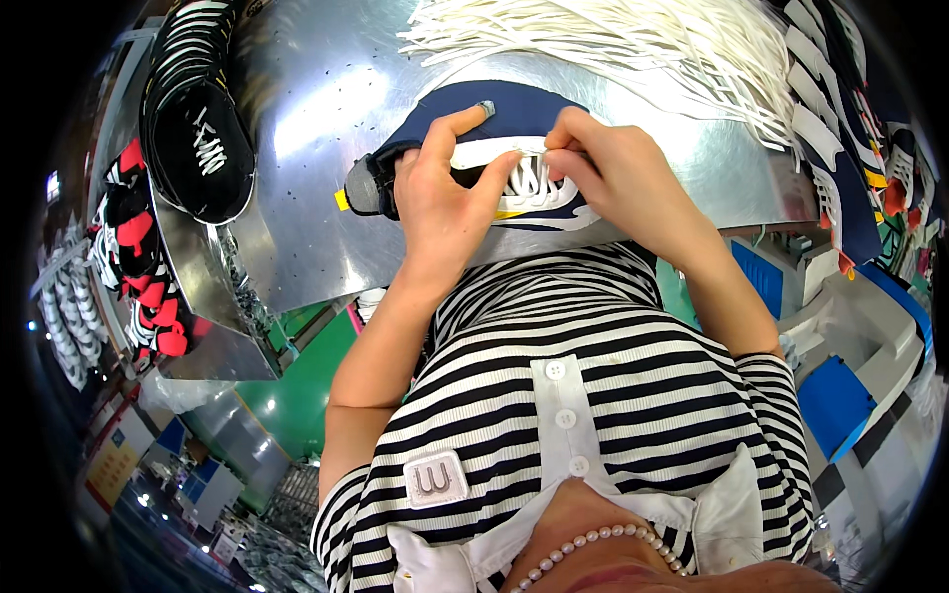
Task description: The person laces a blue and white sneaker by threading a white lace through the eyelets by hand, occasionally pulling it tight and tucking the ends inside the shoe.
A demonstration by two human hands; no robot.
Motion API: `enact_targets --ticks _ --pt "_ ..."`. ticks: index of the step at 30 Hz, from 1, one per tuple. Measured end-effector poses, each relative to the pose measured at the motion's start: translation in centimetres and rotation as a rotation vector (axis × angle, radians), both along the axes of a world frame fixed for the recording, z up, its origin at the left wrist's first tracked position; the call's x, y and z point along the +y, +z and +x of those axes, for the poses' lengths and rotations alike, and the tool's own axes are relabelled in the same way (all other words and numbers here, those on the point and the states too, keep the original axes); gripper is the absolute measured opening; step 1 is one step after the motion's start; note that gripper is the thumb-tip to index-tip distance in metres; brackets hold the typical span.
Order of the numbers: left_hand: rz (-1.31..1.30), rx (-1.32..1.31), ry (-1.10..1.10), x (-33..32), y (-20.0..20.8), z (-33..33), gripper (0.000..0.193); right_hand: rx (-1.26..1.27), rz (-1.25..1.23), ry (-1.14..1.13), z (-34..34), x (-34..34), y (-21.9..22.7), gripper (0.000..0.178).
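A navy and white shoe upper [539, 210] lies on its side at the table's near edge, with a yellow tab at its left end. White shoelace [534, 186] runs in loops through its eyelets. My left hand [440, 203] holds the upper; its thumb rests beside the lacing and its index finger reaches over the navy part, while the other fingers are partly hidden. My right hand [623, 173] is closed in a pinch at the top eyelets, on what looks like the lace; the pinched end itself is hidden by the fingertips.
A heap of loose white laces [613, 49] covers the metal table's [306, 217] far side. Black laced uppers [203, 148] are stacked at the left, with red, black and white uppers [138, 257] beyond. Navy and white uppers [835, 168] hang over the right edge.
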State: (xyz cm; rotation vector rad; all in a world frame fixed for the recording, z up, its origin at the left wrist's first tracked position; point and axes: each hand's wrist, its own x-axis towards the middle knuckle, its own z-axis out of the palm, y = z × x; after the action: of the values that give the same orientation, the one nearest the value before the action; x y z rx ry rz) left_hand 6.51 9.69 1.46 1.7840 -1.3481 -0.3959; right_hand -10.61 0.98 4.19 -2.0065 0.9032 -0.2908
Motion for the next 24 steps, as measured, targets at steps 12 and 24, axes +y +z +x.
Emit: enact_targets --ticks 12,24 --pt "0.184 0.628 0.024 0.5 1.1 1.3 0.029 0.096 -0.271 0.027 0.4 -0.6 1.2 0.012" --pt "0.290 0.650 -0.139 -0.1 3.2 1.3 0.056 -0.371 -0.159 -0.483 1.8 0.9 -4.8 0.016"
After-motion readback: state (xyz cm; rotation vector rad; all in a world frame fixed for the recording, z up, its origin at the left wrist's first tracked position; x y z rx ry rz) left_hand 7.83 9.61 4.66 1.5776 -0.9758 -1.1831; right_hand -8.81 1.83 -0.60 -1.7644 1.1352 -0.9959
